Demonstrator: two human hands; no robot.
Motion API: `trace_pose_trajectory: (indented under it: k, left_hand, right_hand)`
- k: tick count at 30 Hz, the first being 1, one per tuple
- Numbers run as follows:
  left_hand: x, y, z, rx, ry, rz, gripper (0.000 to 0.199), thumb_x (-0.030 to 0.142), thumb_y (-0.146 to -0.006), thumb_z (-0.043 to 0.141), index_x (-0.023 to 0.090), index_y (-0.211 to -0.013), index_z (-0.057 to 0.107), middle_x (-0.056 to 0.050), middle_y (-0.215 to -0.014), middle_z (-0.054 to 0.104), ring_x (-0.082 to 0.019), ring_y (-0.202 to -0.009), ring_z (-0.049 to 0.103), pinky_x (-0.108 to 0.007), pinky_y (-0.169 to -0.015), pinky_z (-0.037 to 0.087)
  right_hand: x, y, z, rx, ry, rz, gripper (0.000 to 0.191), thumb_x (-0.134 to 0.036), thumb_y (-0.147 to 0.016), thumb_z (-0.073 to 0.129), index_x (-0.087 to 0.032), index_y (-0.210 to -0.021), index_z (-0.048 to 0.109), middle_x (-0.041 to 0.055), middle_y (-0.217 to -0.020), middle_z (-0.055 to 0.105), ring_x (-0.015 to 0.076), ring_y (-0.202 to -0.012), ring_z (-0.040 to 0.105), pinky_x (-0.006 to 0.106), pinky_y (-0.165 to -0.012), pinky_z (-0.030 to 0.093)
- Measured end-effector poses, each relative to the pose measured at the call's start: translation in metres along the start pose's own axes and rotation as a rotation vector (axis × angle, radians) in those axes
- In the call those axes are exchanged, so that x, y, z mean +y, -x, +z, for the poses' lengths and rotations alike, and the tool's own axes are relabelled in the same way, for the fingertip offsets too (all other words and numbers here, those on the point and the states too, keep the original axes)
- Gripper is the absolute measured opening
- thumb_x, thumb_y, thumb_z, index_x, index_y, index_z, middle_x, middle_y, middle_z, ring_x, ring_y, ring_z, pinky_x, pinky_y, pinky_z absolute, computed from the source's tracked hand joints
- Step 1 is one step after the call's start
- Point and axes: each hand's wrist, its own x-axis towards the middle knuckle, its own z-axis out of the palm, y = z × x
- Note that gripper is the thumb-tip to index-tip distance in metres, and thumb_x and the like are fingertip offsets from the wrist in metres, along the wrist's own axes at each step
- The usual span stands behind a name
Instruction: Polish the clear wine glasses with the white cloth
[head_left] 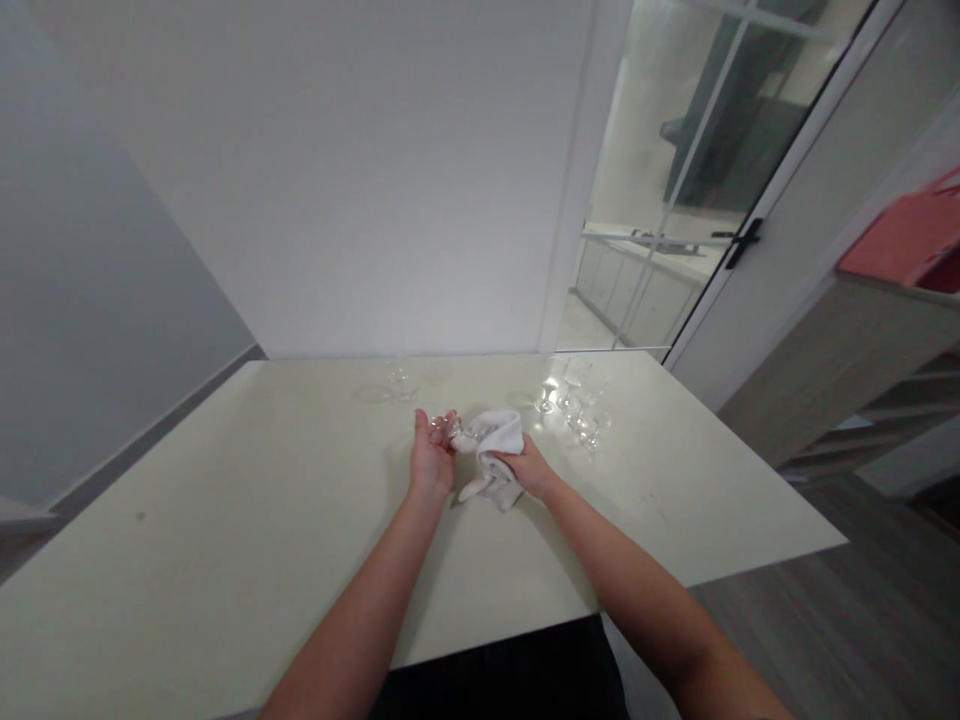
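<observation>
My left hand (433, 455) is closed around one end of a clear glass (445, 428), which is held sideways above the table. My right hand (529, 466) grips a white cloth (501, 462), which is wrapped about the glass's other end and hangs down in folds. Most of that end is hidden inside the cloth. Beyond my left hand, a clear stemmed glass (398, 382) stands on the table. To the right of the cloth, several more clear stemmed glasses (576, 398) are grouped close together.
The pale table (247, 520) meets a white wall (390, 200) at its far edge. Back right is a glazed door with a black handle (744, 243). A pink bag (907, 238) sits on a wooden shelf unit (840, 350) at the right.
</observation>
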Motion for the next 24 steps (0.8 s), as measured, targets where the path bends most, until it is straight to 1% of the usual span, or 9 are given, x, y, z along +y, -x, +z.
trace_pose_trajectory:
  k: [3,6,8,10,12,14,18,22,24]
  left_hand:
    - [-0.001,0.002,0.001,-0.017,0.0,-0.033,0.034,0.048,-0.082,0.055,0.014,-0.08,0.057,-0.008,-0.087,0.069,-0.013,-0.074,0.066,-0.024,-0.069,0.052]
    - [-0.002,0.005,0.004,-0.068,-0.008,-0.136,0.037,0.049,-0.083,0.053,0.013,-0.082,0.058,-0.009,-0.086,0.069,-0.014,-0.072,0.066,-0.026,-0.069,0.053]
    - [-0.003,0.007,0.004,-0.099,-0.015,-0.218,0.04,0.051,-0.083,0.052,0.012,-0.083,0.059,-0.01,-0.086,0.069,-0.015,-0.07,0.066,-0.027,-0.066,0.054]
    - [-0.004,0.007,0.004,-0.124,-0.028,-0.277,0.042,0.052,-0.082,0.052,0.011,-0.084,0.06,-0.01,-0.085,0.07,-0.014,-0.067,0.066,-0.025,-0.06,0.054]
    - [-0.005,0.006,0.002,-0.141,-0.051,-0.301,0.045,0.054,-0.082,0.052,0.01,-0.085,0.062,-0.01,-0.084,0.07,-0.013,-0.064,0.065,-0.022,-0.052,0.051]
    - [-0.005,0.004,-0.001,-0.15,-0.071,-0.302,0.047,0.055,-0.081,0.052,0.01,-0.086,0.063,-0.009,-0.083,0.07,-0.012,-0.059,0.064,-0.02,-0.047,0.049]
    - [-0.005,0.001,-0.005,-0.191,-0.084,-0.333,0.05,0.058,-0.08,0.052,0.009,-0.088,0.064,-0.008,-0.078,0.07,-0.01,-0.049,0.06,-0.021,-0.045,0.049]
    - [-0.006,0.0,-0.005,-0.18,-0.08,-0.317,0.05,0.057,-0.081,0.05,0.009,-0.089,0.064,-0.008,-0.073,0.069,-0.01,-0.049,0.06,-0.02,-0.045,0.049]
    - [-0.006,0.001,-0.005,-0.172,-0.088,-0.29,0.051,0.056,-0.082,0.049,0.009,-0.09,0.064,-0.008,-0.071,0.068,-0.009,-0.048,0.059,-0.019,-0.045,0.048]
  right_hand:
    - [-0.001,0.0,-0.002,-0.058,0.079,-0.037,0.047,-0.028,-0.053,0.079,-0.019,-0.097,0.065,0.0024,-0.092,0.07,0.017,-0.083,0.063,0.031,-0.079,0.05]
    - [0.0,0.002,-0.004,-0.122,0.115,-0.058,0.055,-0.026,-0.052,0.08,-0.02,-0.103,0.063,0.0021,-0.096,0.069,0.0166,-0.084,0.062,0.029,-0.078,0.049]
    - [0.001,0.004,-0.005,-0.155,0.127,-0.065,0.048,-0.026,-0.054,0.079,-0.018,-0.099,0.064,0.0019,-0.092,0.069,0.0162,-0.081,0.061,0.028,-0.075,0.049]
    - [0.001,0.006,-0.005,-0.185,0.125,-0.05,0.035,-0.029,-0.059,0.076,-0.017,-0.09,0.066,0.0017,-0.085,0.069,0.0152,-0.076,0.06,0.026,-0.07,0.048]
    - [0.001,0.007,-0.005,-0.215,0.115,-0.033,0.026,-0.031,-0.064,0.071,-0.016,-0.084,0.066,0.0018,-0.082,0.068,0.0147,-0.073,0.06,0.026,-0.069,0.048]
    - [0.001,0.007,-0.005,-0.219,0.122,-0.038,0.022,-0.033,-0.067,0.068,-0.017,-0.082,0.066,0.002,-0.082,0.068,0.0152,-0.075,0.06,0.027,-0.072,0.048]
    - [0.001,0.005,-0.004,-0.104,0.135,-0.055,0.022,-0.037,-0.07,0.064,-0.019,-0.083,0.067,0.0022,-0.087,0.068,0.0168,-0.083,0.06,0.03,-0.079,0.048]
    - [0.007,0.002,-0.002,0.061,0.088,0.029,0.028,-0.043,-0.07,0.062,-0.02,-0.086,0.067,0.0032,-0.092,0.069,0.019,-0.089,0.061,0.034,-0.085,0.047]
    - [0.011,0.0,-0.001,0.108,0.057,0.066,0.031,-0.045,-0.07,0.061,-0.02,-0.088,0.067,0.0033,-0.093,0.069,0.0194,-0.091,0.061,0.035,-0.086,0.046]
